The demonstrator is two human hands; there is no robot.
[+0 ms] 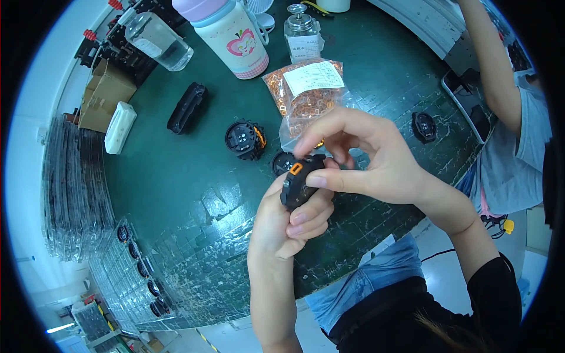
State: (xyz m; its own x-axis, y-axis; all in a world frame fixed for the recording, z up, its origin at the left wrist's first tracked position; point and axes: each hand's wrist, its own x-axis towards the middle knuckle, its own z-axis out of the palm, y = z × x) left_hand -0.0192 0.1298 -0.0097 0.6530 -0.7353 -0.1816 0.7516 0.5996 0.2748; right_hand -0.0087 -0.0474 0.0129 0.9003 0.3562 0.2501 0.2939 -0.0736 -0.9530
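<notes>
My left hand [276,226] is wrapped round a black watch case [303,187], held tilted above the green table. A small orange rectangular loop [295,169] sits on the case's side. My right hand [376,162] bends over the case's upper edge, its thumb on the near face and its index fingertip by the far edge. Whether a small part is pinched there is hidden by the fingers. Just behind lies another round black case [282,161], partly covered. Farther left stands a stack of black watch cases [242,140] with orange bits on its side. Beyond my hands lies a clear bag of small orange parts [312,97].
A black tray [187,108], a white block [120,127] and a cardboard box [105,97] sit left. Bottles and a pink-lidded tumbler [235,44] stand at the back. Clear trays [76,194] are piled far left. At right are another case [424,126], a phone [467,106] and a co-worker's arm [493,65].
</notes>
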